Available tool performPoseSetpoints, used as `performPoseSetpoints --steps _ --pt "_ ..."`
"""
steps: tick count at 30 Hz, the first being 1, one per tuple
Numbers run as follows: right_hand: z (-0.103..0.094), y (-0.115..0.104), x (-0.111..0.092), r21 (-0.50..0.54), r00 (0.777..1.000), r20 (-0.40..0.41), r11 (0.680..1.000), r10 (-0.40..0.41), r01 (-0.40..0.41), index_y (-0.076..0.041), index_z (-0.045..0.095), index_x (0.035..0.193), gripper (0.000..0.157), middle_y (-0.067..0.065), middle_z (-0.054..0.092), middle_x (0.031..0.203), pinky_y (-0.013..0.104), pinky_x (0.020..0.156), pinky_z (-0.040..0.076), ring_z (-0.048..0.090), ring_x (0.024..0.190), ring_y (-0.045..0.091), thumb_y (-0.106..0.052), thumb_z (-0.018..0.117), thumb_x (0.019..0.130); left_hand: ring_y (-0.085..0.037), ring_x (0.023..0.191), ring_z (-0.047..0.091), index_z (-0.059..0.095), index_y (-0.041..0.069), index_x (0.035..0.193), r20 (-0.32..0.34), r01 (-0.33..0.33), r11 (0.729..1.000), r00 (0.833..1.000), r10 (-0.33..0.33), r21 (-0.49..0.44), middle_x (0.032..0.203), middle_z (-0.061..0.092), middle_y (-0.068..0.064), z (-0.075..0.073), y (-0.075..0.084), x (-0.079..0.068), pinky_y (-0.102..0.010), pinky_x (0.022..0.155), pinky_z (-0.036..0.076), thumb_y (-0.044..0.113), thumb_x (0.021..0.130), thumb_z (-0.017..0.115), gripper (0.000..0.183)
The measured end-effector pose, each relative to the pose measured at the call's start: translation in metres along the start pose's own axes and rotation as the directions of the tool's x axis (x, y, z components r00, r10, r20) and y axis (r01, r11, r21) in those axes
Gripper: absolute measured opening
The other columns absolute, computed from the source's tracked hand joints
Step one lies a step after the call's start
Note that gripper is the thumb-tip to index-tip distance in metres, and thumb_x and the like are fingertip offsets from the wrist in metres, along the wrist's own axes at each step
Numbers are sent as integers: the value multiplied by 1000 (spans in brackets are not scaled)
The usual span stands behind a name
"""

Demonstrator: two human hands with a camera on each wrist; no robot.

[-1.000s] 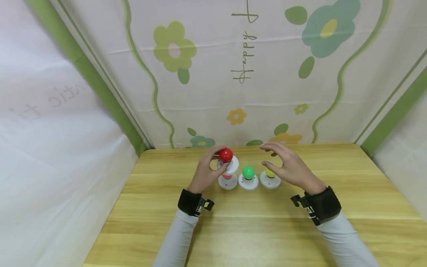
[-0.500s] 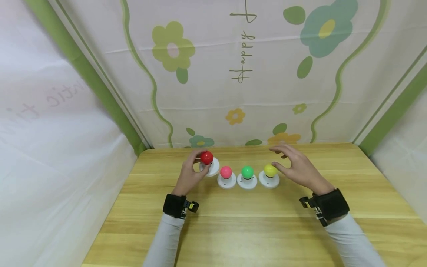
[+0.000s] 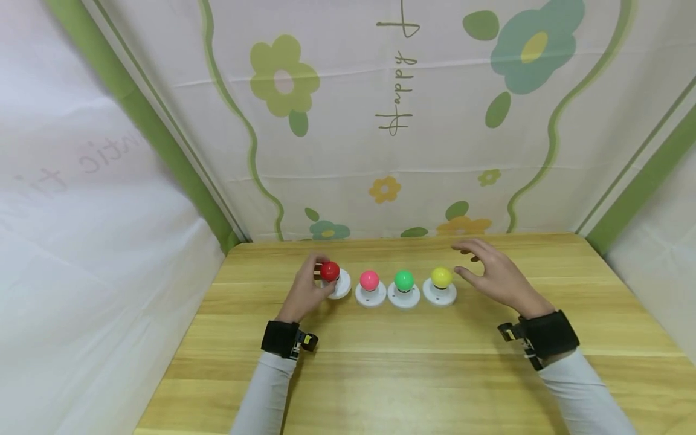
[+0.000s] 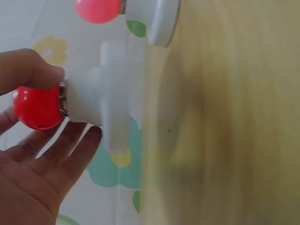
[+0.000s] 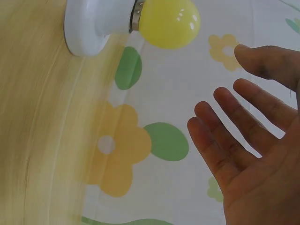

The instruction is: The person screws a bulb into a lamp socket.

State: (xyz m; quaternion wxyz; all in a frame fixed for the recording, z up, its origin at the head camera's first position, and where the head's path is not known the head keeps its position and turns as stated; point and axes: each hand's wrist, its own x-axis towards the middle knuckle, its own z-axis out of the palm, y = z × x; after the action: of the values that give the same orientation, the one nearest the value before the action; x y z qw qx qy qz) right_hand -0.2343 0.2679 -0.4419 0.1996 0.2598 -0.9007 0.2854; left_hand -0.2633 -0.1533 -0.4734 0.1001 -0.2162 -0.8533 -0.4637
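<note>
My left hand (image 3: 307,290) grips a red light bulb (image 3: 329,271) set in a white round lamp holder (image 4: 84,96), thumb on one side and fingers on the other. In the left wrist view, the holder's base hangs just off the table, its shadow beside it. To its right stand a pink bulb (image 3: 369,280), a green bulb (image 3: 404,280) and a yellow bulb (image 3: 441,277), each upright in its own white holder. Beside the yellow bulb, my right hand (image 3: 497,275) is held with fingers loosely spread and nothing in it, apart from the bulb in the right wrist view.
The wooden table (image 3: 380,374) ends at the back against a white curtain (image 3: 337,151) printed with flowers. Another white sheet (image 3: 98,241) hangs along the left side. Black straps with small cameras sit on both wrists.
My left hand has carried the red bulb and its holder from above the pink bulb to the left, then lowered it. My right hand has drawn back rightward from the yellow bulb.
</note>
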Motion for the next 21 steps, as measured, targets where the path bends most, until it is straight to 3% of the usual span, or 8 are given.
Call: performPoseSetpoints --steps 8,16,21 --pt "-1 4 -1 -15 999 10 999 41 -41 -8 57 130 45 5 57 126 43 81 53 56 103 21 -22 70 89 -25 108 53 46 8 117 56 119 993 991 -120 9 116 54 -6 4 -5 -1 -38 88 53 0 76 75 51" --pt "-2 7 -3 -16 998 22 998 63 -63 -8 57 130 44 6 57 127 44 80 53 56 102 23 -23 69 90 -22 108 53 46 6 122 105 129 991 986 -131 20 120 53 -7 10 -10 -2 -35 88 53 0 77 75 54" --pt "-2 9 -5 -27 997 40 997 73 -72 -8 55 131 45 9 56 128 47 81 53 56 104 26 -24 68 91 -27 109 53 46 4 125 120 127 992 985 -127 10 121 52 -8 10 -9 -3 -36 89 53 -2 77 74 56"
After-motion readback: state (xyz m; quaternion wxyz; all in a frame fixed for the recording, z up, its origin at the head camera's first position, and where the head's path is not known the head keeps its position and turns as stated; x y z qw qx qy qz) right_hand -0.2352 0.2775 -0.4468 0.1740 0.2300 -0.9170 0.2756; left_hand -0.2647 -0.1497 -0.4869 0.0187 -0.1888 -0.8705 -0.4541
